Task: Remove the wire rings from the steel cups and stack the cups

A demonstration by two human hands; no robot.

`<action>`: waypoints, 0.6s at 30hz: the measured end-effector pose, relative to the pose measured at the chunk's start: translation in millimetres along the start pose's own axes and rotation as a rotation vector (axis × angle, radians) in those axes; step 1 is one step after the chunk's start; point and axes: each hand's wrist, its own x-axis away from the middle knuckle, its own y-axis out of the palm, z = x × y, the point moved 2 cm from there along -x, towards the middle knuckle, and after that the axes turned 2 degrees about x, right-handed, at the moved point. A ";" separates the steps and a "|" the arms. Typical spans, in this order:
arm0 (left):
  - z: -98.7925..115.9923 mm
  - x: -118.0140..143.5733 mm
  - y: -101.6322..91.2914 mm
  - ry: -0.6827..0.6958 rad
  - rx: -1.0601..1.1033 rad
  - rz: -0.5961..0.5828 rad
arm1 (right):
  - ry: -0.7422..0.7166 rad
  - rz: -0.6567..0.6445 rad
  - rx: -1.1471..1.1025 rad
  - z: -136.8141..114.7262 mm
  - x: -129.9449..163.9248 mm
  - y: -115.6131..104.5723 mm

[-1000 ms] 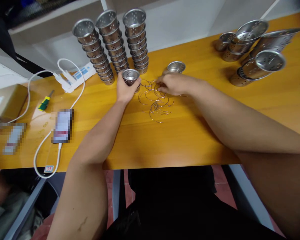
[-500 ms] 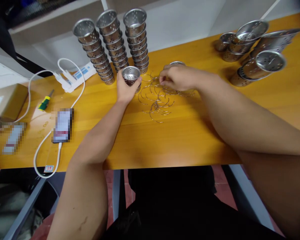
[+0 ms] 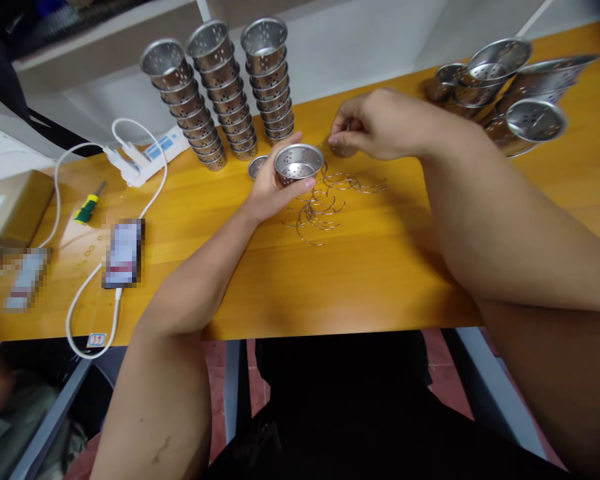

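Note:
My left hand (image 3: 266,193) is wrapped round a perforated metal cup (image 3: 299,162), its open mouth facing up. Just behind that wrist stands another small metal cup (image 3: 257,168), partly covered by the hand. My right hand (image 3: 370,125) is closed, fingertips pinched together and pointing down to the left. Below these fingers a brownish metal cup (image 3: 344,151) shows in part; whether they grip it or a wire I cannot tell. Thin curved wires (image 3: 313,215) lie in a loose tangle on the table between and below my hands.
Three tall stacks of perforated cups (image 3: 270,87) stand along the wall. More cups (image 3: 535,123), some tilted, are at the far right. On the left are a power strip (image 3: 163,152), a screwdriver (image 3: 87,208), a phone (image 3: 123,253) with a white cable and a cardboard box (image 3: 23,203).
My left hand has moved right and toward me, with a cup in it, over the wires. My right hand has shifted up and slightly right, off the wire tangle.

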 end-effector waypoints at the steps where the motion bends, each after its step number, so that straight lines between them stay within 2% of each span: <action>1: 1.0 1.3 3.3 -0.016 0.052 -0.066 | 0.000 0.007 -0.015 -2.7 1.0 0.1; 3: 1.2 2.8 6.1 -0.041 0.126 -0.166 | -0.004 0.019 -0.052 -6.5 2.3 0.8; 4: 0.9 2.8 5.2 -0.052 0.135 -0.177 | -0.003 0.030 -0.074 -7.1 2.5 1.1; 11: -3.5 -2.4 -8.3 -0.147 0.204 -0.153 | 0.046 0.144 -0.176 5.2 1.1 0.6; 18: -1.2 -0.6 -7.8 -0.140 0.192 -0.160 | 0.002 0.120 -0.258 -3.1 2.0 5.9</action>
